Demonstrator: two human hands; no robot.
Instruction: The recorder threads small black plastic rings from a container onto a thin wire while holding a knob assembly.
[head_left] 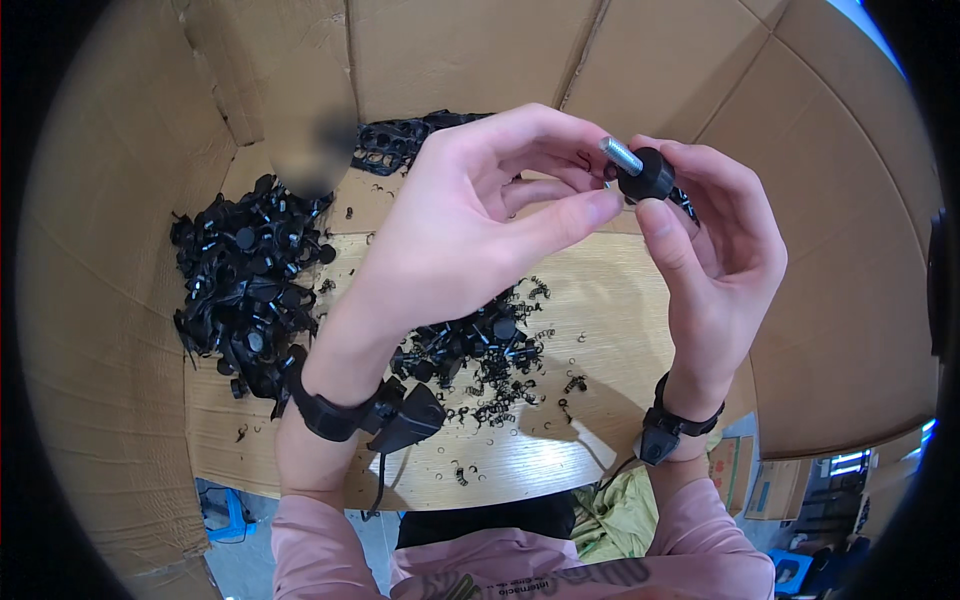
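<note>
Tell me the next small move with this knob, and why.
Probably bring the left hand in to pinch the bare screw end of the knob. The right hand already holds its black head, and the left fingertips sit just beside it, holding nothing that shows.

Right hand (710, 250) pinching a black knob with silver threaded stud (640, 172), left hand (470, 225) touching it, black parts heaped (250, 280) on the wooden table (600, 300), cardboard walls (110, 250) around
</note>
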